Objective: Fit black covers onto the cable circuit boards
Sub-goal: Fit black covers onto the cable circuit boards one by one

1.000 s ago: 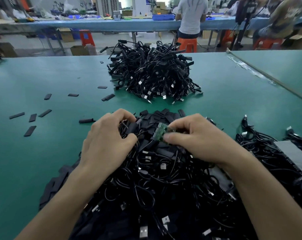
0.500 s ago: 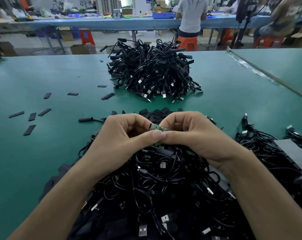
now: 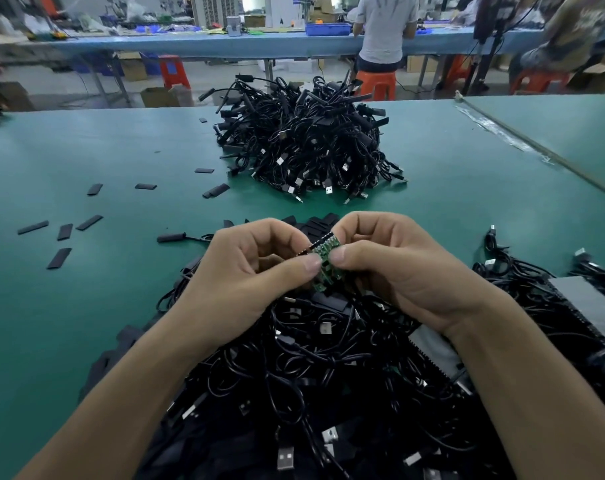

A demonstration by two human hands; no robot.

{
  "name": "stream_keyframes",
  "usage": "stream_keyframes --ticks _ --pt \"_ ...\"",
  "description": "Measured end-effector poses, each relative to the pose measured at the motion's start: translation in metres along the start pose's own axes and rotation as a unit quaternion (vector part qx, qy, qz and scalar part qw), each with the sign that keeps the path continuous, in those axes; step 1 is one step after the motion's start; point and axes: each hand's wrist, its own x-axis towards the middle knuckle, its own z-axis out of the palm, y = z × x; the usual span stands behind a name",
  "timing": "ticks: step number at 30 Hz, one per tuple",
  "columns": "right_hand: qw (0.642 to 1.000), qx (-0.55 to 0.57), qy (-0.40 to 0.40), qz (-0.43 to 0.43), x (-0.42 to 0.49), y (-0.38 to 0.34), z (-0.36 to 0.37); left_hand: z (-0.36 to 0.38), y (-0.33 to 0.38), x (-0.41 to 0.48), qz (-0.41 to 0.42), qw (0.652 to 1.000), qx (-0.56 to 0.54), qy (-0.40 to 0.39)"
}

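Pinching the circuit board [image 3: 323, 259] from both sides with left hand [image 3: 245, 282] and right hand [image 3: 398, 271], fingers curled, thumb tips pressed onto it. Held just above the near cable heap [image 3: 311, 375], likely for a steady, visible fit. Looks small, green, component-studded, dark dotted strip along the far edge. Cannot tell if any cover is on; loose covers [image 3: 59, 258] lying left on the tabletop [image 3: 86, 323].

Left hand [image 3: 238, 271], right hand [image 3: 394, 268] pinch green board [image 3: 323, 258] – above cables [image 3: 329, 375]
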Motion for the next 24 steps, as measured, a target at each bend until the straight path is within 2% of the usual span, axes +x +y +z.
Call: stream_keyframes --ticks 6,12,20,24 --pt "0.998 -0.024 -0.008 -0.049 -0.001 0.002 0.003 -0.004 -0.001 0.0 0.021 1.0 -0.002 0.0" --pt "0.999 0.037 -0.008 -0.037 0.002 0.008 0.005 -0.003 -0.006 0.0 0.011 1.0 -0.005 0.013" --pt "0.999 0.007 -0.017 -0.034 0.001 0.009 0.004 -0.003 -0.006 -0.001 0.019 1.0 -0.019 0.0" --pt "0.997 0.071 -0.028 -0.03 0.002 0.015 0.01 -0.005 -0.009 -0.002 0.032 0.999 -0.032 0.003"
